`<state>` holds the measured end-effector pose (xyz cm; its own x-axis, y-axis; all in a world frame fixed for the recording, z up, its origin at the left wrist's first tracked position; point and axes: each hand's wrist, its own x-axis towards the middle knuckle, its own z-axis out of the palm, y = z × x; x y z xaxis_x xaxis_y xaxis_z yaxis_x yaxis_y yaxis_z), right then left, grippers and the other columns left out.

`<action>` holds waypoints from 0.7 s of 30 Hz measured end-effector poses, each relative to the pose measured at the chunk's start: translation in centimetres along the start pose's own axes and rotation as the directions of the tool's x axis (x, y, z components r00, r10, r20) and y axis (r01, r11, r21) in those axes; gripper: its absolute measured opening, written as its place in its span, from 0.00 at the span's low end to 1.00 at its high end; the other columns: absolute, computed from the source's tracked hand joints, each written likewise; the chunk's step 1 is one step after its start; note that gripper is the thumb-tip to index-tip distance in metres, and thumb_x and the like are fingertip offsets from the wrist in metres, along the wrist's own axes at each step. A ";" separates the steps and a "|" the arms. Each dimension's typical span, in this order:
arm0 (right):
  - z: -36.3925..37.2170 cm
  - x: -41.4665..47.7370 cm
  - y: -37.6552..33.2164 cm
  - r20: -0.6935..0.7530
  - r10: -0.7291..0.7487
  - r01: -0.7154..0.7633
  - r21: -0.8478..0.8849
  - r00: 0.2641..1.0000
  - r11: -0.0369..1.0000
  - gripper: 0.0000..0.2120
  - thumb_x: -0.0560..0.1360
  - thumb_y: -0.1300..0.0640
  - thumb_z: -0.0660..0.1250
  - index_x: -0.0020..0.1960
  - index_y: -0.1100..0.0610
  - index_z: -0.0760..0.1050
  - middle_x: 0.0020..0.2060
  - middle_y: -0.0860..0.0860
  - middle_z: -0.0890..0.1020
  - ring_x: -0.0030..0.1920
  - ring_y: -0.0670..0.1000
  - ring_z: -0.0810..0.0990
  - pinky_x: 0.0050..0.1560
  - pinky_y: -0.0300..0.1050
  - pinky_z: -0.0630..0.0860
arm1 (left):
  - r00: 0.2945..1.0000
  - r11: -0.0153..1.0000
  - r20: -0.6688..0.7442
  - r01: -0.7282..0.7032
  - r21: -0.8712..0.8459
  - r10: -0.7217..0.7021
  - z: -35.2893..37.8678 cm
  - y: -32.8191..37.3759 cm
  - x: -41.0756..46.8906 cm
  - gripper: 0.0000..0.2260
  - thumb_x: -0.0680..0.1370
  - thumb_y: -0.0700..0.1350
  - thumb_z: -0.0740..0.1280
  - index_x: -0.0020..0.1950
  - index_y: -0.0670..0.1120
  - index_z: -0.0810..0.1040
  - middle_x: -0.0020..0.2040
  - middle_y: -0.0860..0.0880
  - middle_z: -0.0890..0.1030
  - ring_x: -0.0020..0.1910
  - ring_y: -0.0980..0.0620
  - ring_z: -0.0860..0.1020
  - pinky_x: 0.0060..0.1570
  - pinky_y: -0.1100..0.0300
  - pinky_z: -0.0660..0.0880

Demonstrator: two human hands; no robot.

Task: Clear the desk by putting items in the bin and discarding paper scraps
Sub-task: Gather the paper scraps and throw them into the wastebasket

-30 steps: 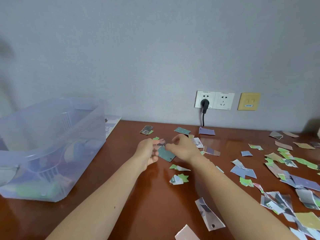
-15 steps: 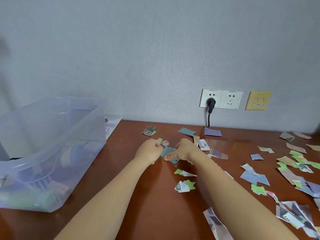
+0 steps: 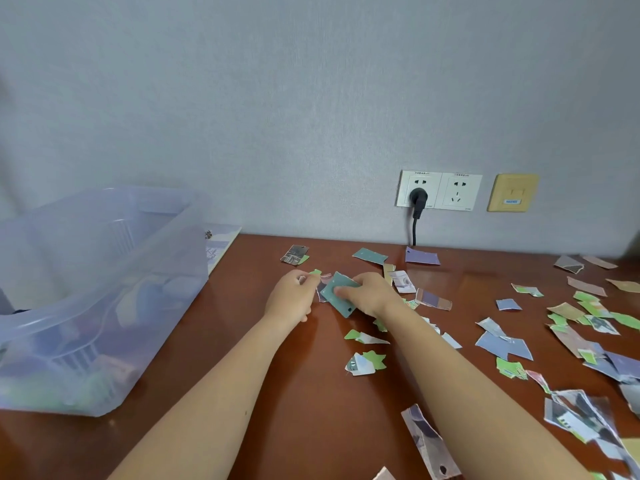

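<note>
My right hand [image 3: 370,294] grips a teal paper scrap [image 3: 341,299] with the thumb on top, just above the brown desk [image 3: 277,393]; a second, paler scrap peeks out under it. My left hand [image 3: 291,299] is right beside it, fingers curled, its fingertips closed at a small green scrap [image 3: 316,272]. The translucent plastic bin [image 3: 166,306] stands at the left with several items inside. Many torn paper scraps [image 3: 504,344] lie over the middle and right of the desk.
A black plug and cable [image 3: 417,202] hang from the wall socket behind the desk. A flat printed booklet [image 3: 223,242] lies behind the bin. A green-white scrap [image 3: 363,363] and a long strip [image 3: 429,441] lie near my right forearm.
My hands have drawn close together over the teal scrap, and the right hand now holds it alone. The left hand has curled and shifted to the small green scrap. The view has shifted slightly.
</note>
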<state>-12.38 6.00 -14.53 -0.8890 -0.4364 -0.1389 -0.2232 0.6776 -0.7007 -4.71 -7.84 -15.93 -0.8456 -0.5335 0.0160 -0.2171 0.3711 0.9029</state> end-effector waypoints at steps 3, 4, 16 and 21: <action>-0.1 -0.5 -0.3 -0.078 -0.034 0.044 0.136 0.996 0.990 0.20 0.81 0.49 0.57 0.31 0.52 0.63 0.29 0.50 0.67 0.30 0.49 0.65 0.34 0.46 0.60 | 1.000 0.999 0.020 -0.005 -0.052 0.007 -0.2 0.0 -0.2 0.15 0.79 0.57 0.59 0.54 0.48 0.77 0.31 0.51 0.72 0.27 0.52 0.71 0.29 0.59 0.70; -0.2 -0.6 -0.5 -0.108 -0.044 0.062 0.166 0.993 0.984 0.20 0.82 0.50 0.54 0.31 0.52 0.61 0.30 0.50 0.66 0.30 0.49 0.64 0.34 0.46 0.59 | 0.999 0.996 0.042 -0.001 -0.089 0.005 -0.4 0.1 -0.3 0.16 0.79 0.59 0.59 0.54 0.48 0.77 0.31 0.51 0.71 0.27 0.53 0.71 0.28 0.60 0.69; 2.5 0.8 -3.2 -0.179 -0.091 0.096 0.020 0.980 0.995 0.17 0.79 0.44 0.54 0.52 0.52 0.77 0.48 0.51 0.81 0.51 0.54 0.79 0.56 0.51 0.74 | 0.973 0.797 0.186 0.220 -0.562 -0.138 -3.0 0.4 -1.0 0.04 0.80 0.42 0.62 0.53 0.46 0.75 0.43 0.44 0.78 0.26 0.55 0.68 0.22 0.66 0.58; 2.7 1.2 -2.5 -0.237 0.012 -0.095 -0.339 0.971 0.936 0.31 0.65 0.32 0.66 0.56 0.55 0.74 0.53 0.51 0.78 0.55 0.56 0.78 0.53 0.50 0.72 | 0.965 0.783 0.162 0.262 -0.565 -0.206 -2.9 0.7 -0.5 0.07 0.77 0.34 0.57 0.50 0.44 0.71 0.39 0.47 0.83 0.26 0.53 0.67 0.22 0.66 0.61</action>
<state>-11.85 2.23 -14.85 -0.9611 -0.2751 0.0225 -0.2603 0.8760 -0.4060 -3.07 -9.51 -14.11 -0.8501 -0.4686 -0.2402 -0.1159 -0.2784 0.9534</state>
